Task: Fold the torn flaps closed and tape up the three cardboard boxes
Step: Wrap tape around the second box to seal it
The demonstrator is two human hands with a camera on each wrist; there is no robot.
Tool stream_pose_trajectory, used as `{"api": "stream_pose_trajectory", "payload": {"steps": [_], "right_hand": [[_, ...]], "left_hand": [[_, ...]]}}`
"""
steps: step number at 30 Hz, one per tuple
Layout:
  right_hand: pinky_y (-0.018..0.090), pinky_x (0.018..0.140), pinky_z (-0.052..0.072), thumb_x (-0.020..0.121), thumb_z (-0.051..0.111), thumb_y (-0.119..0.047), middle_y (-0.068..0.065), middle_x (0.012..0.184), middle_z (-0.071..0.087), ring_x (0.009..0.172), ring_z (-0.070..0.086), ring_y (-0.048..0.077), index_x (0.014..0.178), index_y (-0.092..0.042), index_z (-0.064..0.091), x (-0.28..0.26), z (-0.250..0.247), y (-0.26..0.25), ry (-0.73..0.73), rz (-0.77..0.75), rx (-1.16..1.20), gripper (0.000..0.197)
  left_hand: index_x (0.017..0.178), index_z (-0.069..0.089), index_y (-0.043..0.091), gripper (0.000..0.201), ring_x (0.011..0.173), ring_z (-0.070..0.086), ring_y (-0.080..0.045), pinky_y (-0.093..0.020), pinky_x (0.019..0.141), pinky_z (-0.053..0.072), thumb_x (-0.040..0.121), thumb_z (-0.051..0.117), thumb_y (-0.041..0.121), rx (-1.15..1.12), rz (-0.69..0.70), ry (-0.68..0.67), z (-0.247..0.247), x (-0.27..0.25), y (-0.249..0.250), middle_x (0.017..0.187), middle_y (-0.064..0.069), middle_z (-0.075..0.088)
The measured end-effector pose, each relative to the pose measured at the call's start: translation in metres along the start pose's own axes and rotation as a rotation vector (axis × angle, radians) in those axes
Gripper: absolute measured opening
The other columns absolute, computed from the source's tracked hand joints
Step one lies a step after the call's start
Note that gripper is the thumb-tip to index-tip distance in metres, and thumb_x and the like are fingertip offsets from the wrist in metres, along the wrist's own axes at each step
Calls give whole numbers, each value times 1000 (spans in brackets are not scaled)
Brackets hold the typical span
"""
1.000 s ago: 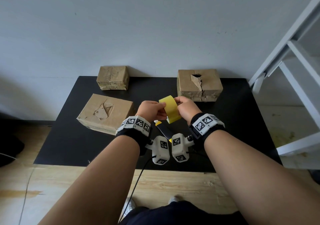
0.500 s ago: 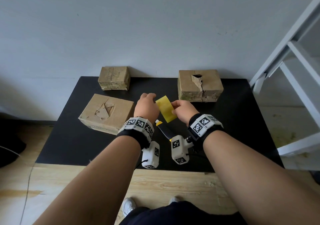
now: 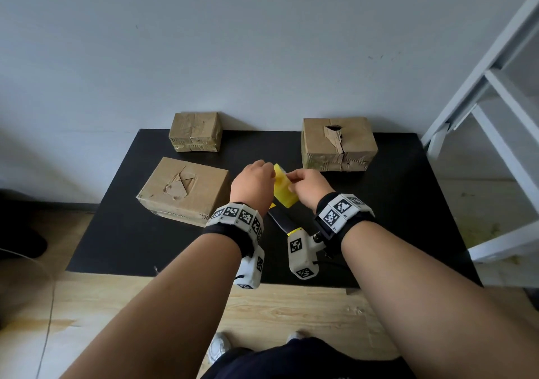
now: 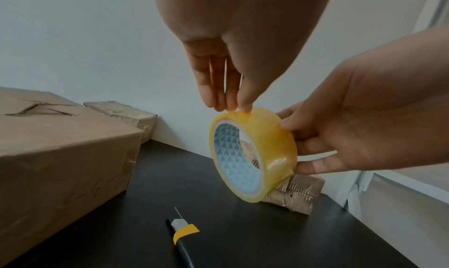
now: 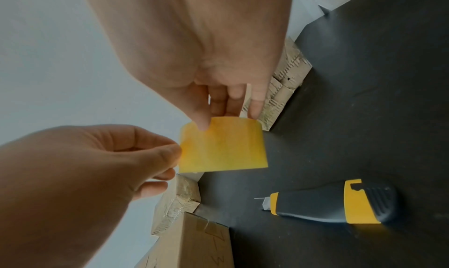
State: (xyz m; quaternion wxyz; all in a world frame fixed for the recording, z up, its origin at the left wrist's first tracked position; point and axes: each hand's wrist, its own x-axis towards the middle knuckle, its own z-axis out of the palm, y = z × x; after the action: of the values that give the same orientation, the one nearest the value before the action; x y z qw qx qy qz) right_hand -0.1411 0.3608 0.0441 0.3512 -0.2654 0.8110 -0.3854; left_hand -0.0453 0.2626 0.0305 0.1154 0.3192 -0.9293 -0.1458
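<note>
From the head view, the left hand point(image 3: 253, 187) and right hand point(image 3: 309, 184) hold the yellow tape roll point(image 3: 284, 189) above the black surface point(image 3: 408, 203), between three cardboard boxes point(image 3: 184, 189). In the left wrist view, left fingers point(image 4: 245, 97) pinch the roll's top edge while right fingers clamp its rim. In the right wrist view, a utility knife point(image 5: 332, 205) lies below it.

Three cardboard boxes sit on the black worktop point(image 3: 408, 203): a small box point(image 3: 194, 131) at the far left edge, a larger box point(image 3: 338, 144) toward the far right edge, and a flat box point(image 3: 183, 190) by the left edge. One yellow tape roll point(image 3: 284, 190) is there, and one utility knife point(image 4: 184, 239). Two hands show: the left hand point(image 3: 252, 184) and the right hand point(image 3: 310, 184).
</note>
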Motion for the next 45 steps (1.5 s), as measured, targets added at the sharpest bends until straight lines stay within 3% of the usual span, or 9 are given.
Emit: {"api": "stream_pose_trajectory", "payload": {"steps": [5, 9, 13, 20, 25, 32, 39, 42, 45], "right_hand": [[26, 87, 41, 95, 51, 1, 9, 126, 63, 117, 57, 24, 127, -9, 63, -2, 2, -2, -9, -3, -20, 35], [31, 96, 46, 95, 58, -11, 8, 122, 66, 115, 60, 24, 124, -9, 65, -4, 1, 0, -42, -73, -146, 30], [44, 97, 48, 96, 57, -25, 10, 115, 69, 109, 62, 28, 117, -9, 68, -7, 2, 0, -71, -116, -325, 30], [41, 96, 49, 99, 49, -19, 11, 122, 65, 112, 60, 29, 123, -13, 63, -1, 5, 5, -95, -55, -509, 29], [41, 96, 47, 102, 44, -25, 10, 119, 62, 109, 58, 26, 122, -10, 59, 2, 1, 9, -117, 13, -444, 28], [42, 97, 46, 102, 45, -29, 9, 119, 61, 111, 57, 26, 123, -11, 57, 2, 2, 6, -107, 5, -370, 29], [40, 94, 48, 102, 47, -33, 8, 119, 61, 108, 58, 24, 124, -13, 56, 2, 2, 6, -95, 29, -328, 32], [38, 91, 47, 101, 47, -39, 7, 119, 59, 109, 57, 23, 126, -13, 54, 1, 3, 4, -102, 41, -273, 37], [39, 96, 47, 94, 59, -40, 5, 121, 57, 112, 56, 23, 128, -14, 53, 1, 3, 2, -159, 30, -234, 43]], "left_hand": [[102, 57, 10, 14, 104, 50, -23, -35, 80, 46, 98, 44, 12, 49, 36, -78, 0, 3, -3, 106, -6, 54], [115, 49, 7, 22, 114, 48, -26, -32, 92, 43, 94, 46, 9, 161, 43, -219, 4, 1, -6, 121, -9, 49], [118, 46, 4, 26, 113, 55, -29, -33, 89, 45, 92, 51, 6, 194, 31, -324, 7, -10, -2, 122, -14, 52], [118, 48, 4, 23, 106, 58, -30, -35, 84, 48, 95, 48, 8, 105, -39, -447, 6, -6, 5, 120, -14, 55], [110, 54, 9, 17, 89, 56, -20, -30, 76, 44, 98, 44, 14, -100, -229, -368, 2, 3, -12, 105, -8, 62], [126, 56, 10, 34, 94, 64, -24, -38, 88, 54, 94, 57, 22, -429, -341, -357, 4, 1, -19, 107, -8, 65], [90, 71, 18, 5, 71, 57, -5, -18, 58, 40, 89, 67, 20, -465, -349, -196, 4, -3, -19, 77, 9, 62], [85, 68, 21, 6, 69, 55, -5, -20, 58, 41, 90, 64, 20, -483, -381, -138, 3, -2, -19, 78, 7, 62], [81, 65, 23, 9, 78, 64, -16, -32, 73, 54, 90, 62, 21, -436, -389, -152, 2, 2, -22, 82, 1, 67]]}}
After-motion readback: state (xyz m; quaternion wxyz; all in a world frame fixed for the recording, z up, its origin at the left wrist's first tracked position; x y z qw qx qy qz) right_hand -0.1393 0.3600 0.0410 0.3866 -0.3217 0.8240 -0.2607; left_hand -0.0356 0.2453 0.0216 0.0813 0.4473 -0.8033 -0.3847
